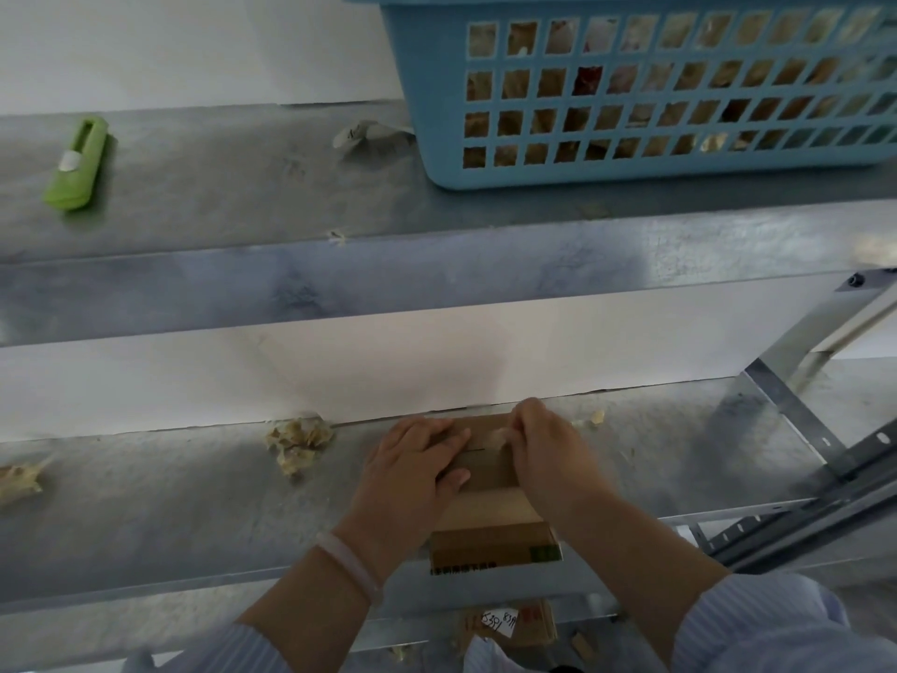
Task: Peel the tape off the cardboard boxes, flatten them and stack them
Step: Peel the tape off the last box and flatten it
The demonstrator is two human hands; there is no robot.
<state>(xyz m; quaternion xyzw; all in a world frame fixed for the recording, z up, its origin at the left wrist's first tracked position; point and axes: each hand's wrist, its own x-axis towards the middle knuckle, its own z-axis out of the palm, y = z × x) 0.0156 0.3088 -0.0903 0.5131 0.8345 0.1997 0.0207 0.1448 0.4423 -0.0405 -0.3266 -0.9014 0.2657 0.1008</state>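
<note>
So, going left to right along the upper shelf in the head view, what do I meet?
green cutter → crumpled tape scrap → blue basket

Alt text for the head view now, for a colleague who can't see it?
The left hand presses flat on a cardboard box on the lower shelf while the right hand pinches tape on its top. A green box cutter and a blue basket sit on the upper shelf; a crumpled wad lies left of the box.
</note>
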